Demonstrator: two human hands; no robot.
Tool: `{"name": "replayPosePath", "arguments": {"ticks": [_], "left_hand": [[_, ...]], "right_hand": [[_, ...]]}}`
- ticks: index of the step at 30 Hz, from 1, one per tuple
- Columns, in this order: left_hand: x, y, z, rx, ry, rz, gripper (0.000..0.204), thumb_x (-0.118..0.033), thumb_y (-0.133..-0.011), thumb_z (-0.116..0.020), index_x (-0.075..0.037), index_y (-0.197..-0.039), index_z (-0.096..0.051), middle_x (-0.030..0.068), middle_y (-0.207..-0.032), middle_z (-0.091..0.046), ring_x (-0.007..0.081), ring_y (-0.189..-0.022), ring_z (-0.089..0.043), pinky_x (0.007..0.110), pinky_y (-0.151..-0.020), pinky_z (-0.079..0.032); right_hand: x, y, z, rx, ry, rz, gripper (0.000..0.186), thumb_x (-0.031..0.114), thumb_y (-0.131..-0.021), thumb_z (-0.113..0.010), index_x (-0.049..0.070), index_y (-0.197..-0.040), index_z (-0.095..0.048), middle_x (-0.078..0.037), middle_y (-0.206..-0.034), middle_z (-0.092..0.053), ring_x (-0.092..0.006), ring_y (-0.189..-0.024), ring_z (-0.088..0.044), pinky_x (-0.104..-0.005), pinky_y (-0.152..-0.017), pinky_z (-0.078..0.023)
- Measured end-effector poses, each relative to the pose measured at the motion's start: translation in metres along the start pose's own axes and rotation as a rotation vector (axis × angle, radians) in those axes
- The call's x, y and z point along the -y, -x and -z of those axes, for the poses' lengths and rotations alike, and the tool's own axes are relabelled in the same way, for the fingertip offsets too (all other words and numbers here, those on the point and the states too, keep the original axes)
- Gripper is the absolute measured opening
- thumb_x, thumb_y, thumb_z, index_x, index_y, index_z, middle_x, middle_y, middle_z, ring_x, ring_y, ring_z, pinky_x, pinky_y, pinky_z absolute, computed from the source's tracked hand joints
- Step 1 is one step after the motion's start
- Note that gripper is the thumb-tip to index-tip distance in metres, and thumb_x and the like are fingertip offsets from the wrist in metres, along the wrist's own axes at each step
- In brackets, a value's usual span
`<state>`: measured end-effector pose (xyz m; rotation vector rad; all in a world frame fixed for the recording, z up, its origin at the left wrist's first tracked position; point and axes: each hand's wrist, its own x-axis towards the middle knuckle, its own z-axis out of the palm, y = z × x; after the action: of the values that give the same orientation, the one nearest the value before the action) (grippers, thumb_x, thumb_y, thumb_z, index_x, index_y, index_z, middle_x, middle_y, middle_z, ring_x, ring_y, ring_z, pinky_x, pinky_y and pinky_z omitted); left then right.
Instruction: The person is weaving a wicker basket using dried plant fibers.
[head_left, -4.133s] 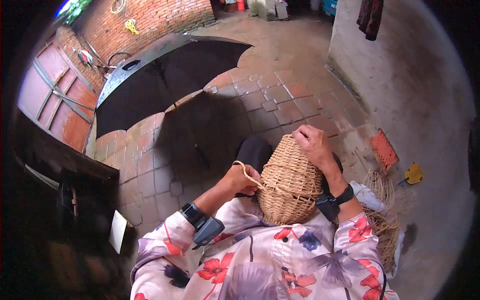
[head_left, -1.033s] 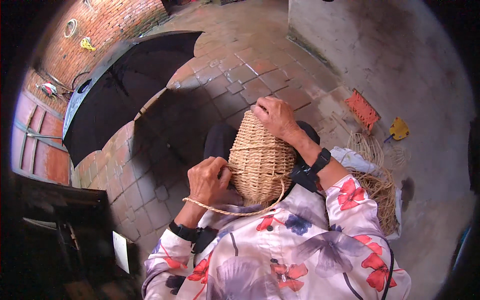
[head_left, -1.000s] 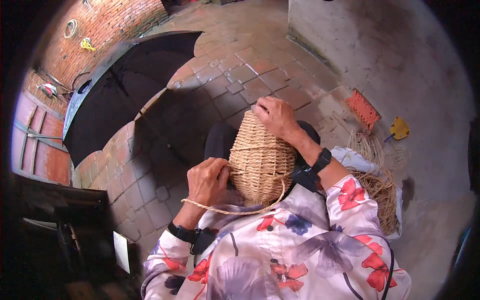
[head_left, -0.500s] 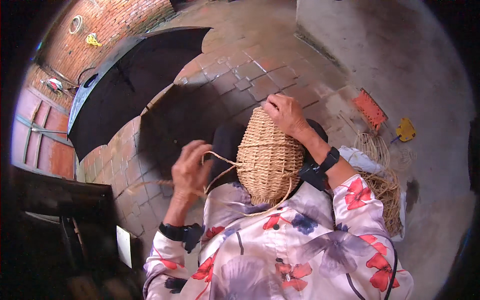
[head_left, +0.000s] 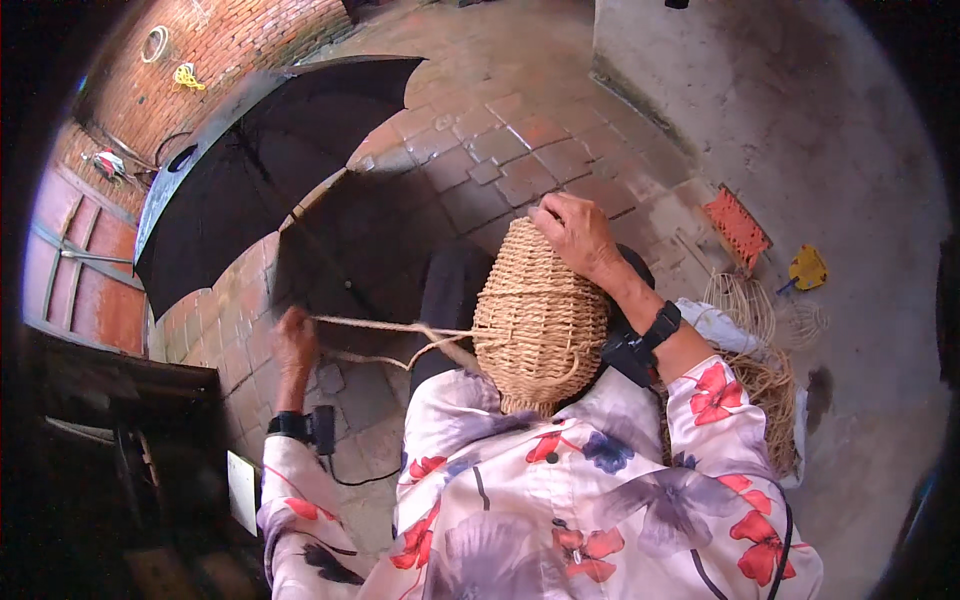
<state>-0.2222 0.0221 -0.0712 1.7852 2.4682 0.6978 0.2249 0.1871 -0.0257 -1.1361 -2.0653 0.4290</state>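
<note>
A tan woven basket [head_left: 535, 315], vase-like with a narrow neck towards me, lies across my lap. My right hand [head_left: 578, 232] grips its far end, with the fingers curled over the rim and partly hidden. Out to the left, my left hand [head_left: 296, 345] is closed on a straw cord [head_left: 385, 325]. That cord runs taut from the hand to the basket's left side. A second, slack strand hangs below it, and a blurred length crosses near my thigh. Short cord ends stick out low on the basket's right side.
An open black umbrella [head_left: 290, 160] rests on the brick paving at the left. To my right lie coils of straw cord [head_left: 765, 400] on a white sack [head_left: 715, 325], an orange plastic basket [head_left: 738, 228] and a yellow object [head_left: 807, 268]. Dark furniture [head_left: 130, 440] stands at lower left.
My left hand has swung outward to the left and drawn the looped cord straight. My right hand and the basket have stayed nearly in place.
</note>
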Motion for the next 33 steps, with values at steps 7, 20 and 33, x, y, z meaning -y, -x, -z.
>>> {"name": "replayPosePath", "arguments": {"ticks": [7, 20, 33], "left_hand": [[-0.175, 0.032, 0.008, 0.007, 0.402, -0.485, 0.020, -0.002, -0.075, -0.069, -0.006, -0.095, -0.068, 0.0124, -0.093, -0.068, 0.0303, -0.083, -0.067, 0.037, -0.072, -0.055], [-0.157, 0.031, -0.007, -0.090, 0.240, -0.385, 0.009, -0.005, -0.069, -0.066, -0.004, -0.077, -0.061, 0.0141, -0.075, -0.062, 0.0345, -0.068, -0.062, 0.041, -0.060, -0.051], [-0.166, 0.051, 0.016, 0.352, 0.769, 0.107, 0.029, -0.013, -0.085, -0.069, -0.008, -0.113, -0.065, 0.0071, -0.102, -0.067, 0.0107, -0.076, -0.064, 0.023, -0.060, -0.050]], "right_hand": [[-0.004, 0.004, 0.003, -0.008, -0.058, -0.055, 0.027, 0.026, -0.087, -0.061, 0.001, -0.079, -0.061, -0.018, -0.080, -0.063, -0.0371, -0.078, -0.061, -0.0449, -0.071, -0.048], [-0.003, 0.003, 0.007, -0.016, -0.056, -0.063, 0.027, 0.027, -0.088, -0.060, 0.002, -0.078, -0.061, -0.017, -0.077, -0.063, -0.0363, -0.075, -0.061, -0.0439, -0.068, -0.047], [-0.002, 0.001, 0.007, -0.003, -0.154, -0.004, 0.024, 0.023, -0.087, -0.061, 0.000, -0.079, -0.060, -0.017, -0.076, -0.062, -0.0336, -0.072, -0.061, -0.0405, -0.066, -0.047]]}}
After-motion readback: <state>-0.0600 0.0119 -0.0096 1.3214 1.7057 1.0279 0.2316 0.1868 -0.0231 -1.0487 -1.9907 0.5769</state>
